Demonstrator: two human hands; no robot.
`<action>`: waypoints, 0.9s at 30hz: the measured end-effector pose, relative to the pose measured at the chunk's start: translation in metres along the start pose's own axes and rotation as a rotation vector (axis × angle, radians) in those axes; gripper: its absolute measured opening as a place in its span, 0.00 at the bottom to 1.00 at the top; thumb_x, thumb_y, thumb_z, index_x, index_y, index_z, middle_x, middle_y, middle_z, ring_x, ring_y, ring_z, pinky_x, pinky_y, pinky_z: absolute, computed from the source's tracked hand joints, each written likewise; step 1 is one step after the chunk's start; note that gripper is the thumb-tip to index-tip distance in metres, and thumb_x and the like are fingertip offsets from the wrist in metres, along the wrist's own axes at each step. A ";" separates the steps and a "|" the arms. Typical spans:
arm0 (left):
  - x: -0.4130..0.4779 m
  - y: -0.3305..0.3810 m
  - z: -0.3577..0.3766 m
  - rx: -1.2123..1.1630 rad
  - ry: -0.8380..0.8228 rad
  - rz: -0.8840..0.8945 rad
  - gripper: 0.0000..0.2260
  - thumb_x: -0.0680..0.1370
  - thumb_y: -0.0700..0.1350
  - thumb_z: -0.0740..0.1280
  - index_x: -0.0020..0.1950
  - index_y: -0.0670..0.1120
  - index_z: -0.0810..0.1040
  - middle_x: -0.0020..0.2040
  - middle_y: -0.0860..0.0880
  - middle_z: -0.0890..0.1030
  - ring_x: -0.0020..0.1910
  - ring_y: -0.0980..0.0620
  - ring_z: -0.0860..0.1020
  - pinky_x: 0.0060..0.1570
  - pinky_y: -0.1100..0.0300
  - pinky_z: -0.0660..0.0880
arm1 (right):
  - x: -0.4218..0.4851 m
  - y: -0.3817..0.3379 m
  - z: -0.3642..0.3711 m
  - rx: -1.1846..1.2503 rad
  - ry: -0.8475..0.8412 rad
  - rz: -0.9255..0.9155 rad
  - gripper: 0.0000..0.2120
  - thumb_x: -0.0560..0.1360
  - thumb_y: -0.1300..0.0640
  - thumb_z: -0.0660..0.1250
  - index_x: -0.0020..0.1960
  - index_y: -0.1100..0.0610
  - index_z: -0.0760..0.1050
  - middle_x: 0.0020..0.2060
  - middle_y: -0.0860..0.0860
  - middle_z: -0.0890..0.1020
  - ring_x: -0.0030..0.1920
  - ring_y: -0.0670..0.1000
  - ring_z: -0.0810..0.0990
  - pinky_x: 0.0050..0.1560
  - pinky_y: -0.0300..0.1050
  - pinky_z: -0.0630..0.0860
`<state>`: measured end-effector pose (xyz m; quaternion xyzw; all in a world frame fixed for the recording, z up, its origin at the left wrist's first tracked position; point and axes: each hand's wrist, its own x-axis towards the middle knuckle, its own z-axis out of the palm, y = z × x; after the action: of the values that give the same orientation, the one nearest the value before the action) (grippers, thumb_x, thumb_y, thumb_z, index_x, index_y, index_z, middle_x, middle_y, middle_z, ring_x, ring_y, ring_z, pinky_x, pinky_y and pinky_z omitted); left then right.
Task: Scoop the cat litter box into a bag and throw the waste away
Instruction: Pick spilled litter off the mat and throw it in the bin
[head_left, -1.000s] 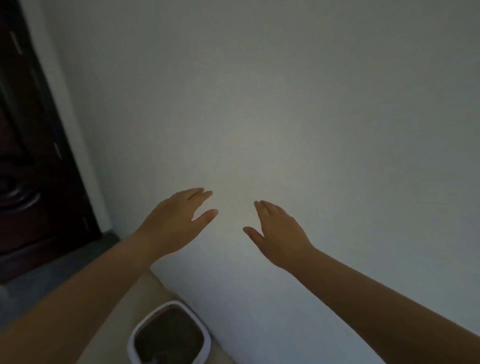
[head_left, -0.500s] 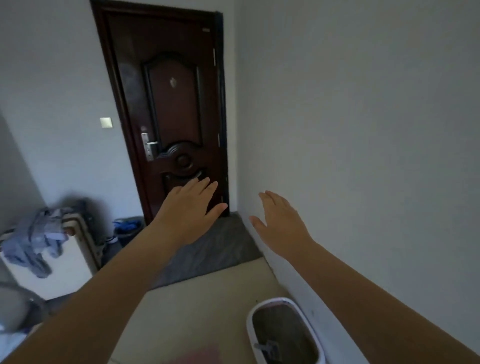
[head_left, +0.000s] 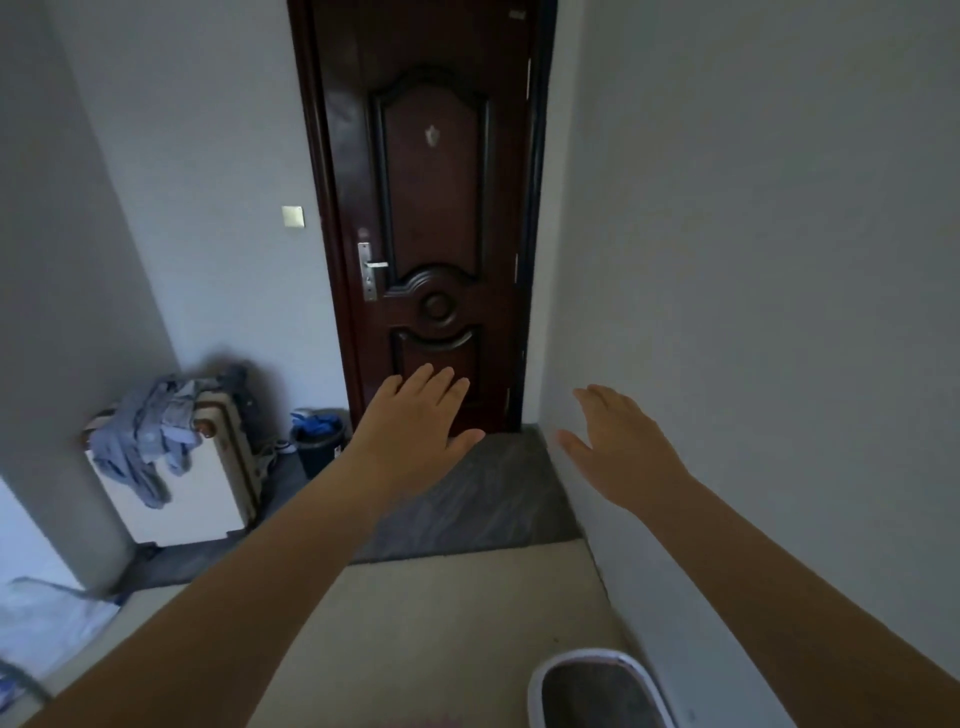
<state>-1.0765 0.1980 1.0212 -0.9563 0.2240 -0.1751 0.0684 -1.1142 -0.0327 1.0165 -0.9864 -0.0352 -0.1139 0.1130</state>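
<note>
Turned further left since a moment ago, bringing the door (head_left: 436, 208) to the top centre and sliding the litter box (head_left: 584, 656) to the lower right edge, on the floor beside the wall. Seen there only as a white rounded rim around dark grey litter, cut off by the bottom of the frame, contents too dim to make out. Stretched out mid-frame: left hand (head_left: 415, 421) and right hand (head_left: 623, 447), both flat with fingers straight, holding nothing.

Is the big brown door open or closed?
Closed. The door sits flat in its frame, and nothing behind it shows through.
</note>
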 end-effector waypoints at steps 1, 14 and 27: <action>0.013 -0.002 0.002 0.003 -0.003 -0.007 0.31 0.79 0.64 0.44 0.78 0.48 0.51 0.78 0.49 0.55 0.77 0.48 0.52 0.73 0.50 0.55 | 0.013 0.008 0.000 -0.003 -0.002 0.001 0.30 0.81 0.44 0.53 0.77 0.58 0.52 0.76 0.55 0.58 0.75 0.54 0.56 0.73 0.47 0.53; 0.094 -0.053 0.052 -0.021 0.015 -0.059 0.31 0.78 0.64 0.42 0.76 0.50 0.58 0.75 0.50 0.62 0.74 0.51 0.60 0.70 0.54 0.59 | 0.158 0.003 0.052 0.017 -0.020 -0.152 0.30 0.80 0.43 0.55 0.77 0.58 0.54 0.75 0.55 0.60 0.74 0.54 0.59 0.73 0.48 0.57; 0.237 -0.220 0.141 -0.083 0.048 -0.052 0.33 0.75 0.63 0.41 0.73 0.50 0.66 0.72 0.51 0.68 0.71 0.52 0.65 0.68 0.54 0.63 | 0.370 -0.061 0.126 0.015 -0.003 -0.132 0.30 0.81 0.43 0.55 0.77 0.58 0.55 0.75 0.54 0.60 0.74 0.54 0.59 0.73 0.48 0.58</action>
<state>-0.7372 0.2940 1.0086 -0.9593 0.2078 -0.1903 0.0186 -0.7334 0.0722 0.9958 -0.9812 -0.1011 -0.1196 0.1124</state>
